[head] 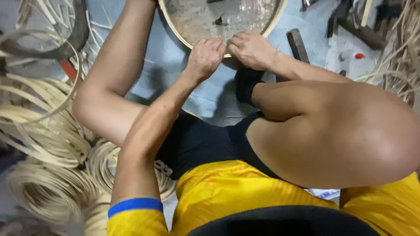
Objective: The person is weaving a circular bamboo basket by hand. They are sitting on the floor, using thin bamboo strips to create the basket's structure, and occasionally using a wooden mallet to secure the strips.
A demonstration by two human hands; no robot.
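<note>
Left hand (205, 57): curling closed, pinching the round pale bamboo hoop rim (175, 30), top centre of frame.
Right hand (250, 48): gripping the same lower edge, just beside.
Rim: running crosswise under both hands, equally near.

The round sieve-like tray with a pale tan bamboo rim (180, 38) is showing a mottled grey-brown mesh face; below the tray, the bright yellow short-sleeved shirt (227, 192) is carrying a royal blue band at the sleeve cuff (135, 204); the black fabric shorts (197, 142) are lying dark between tray and shirt; left of the tray, the coiled cream-coloured cane strips (43, 131) are looking pale straw; the floor (170, 57) under the tray is showing dull blue-grey.
</note>
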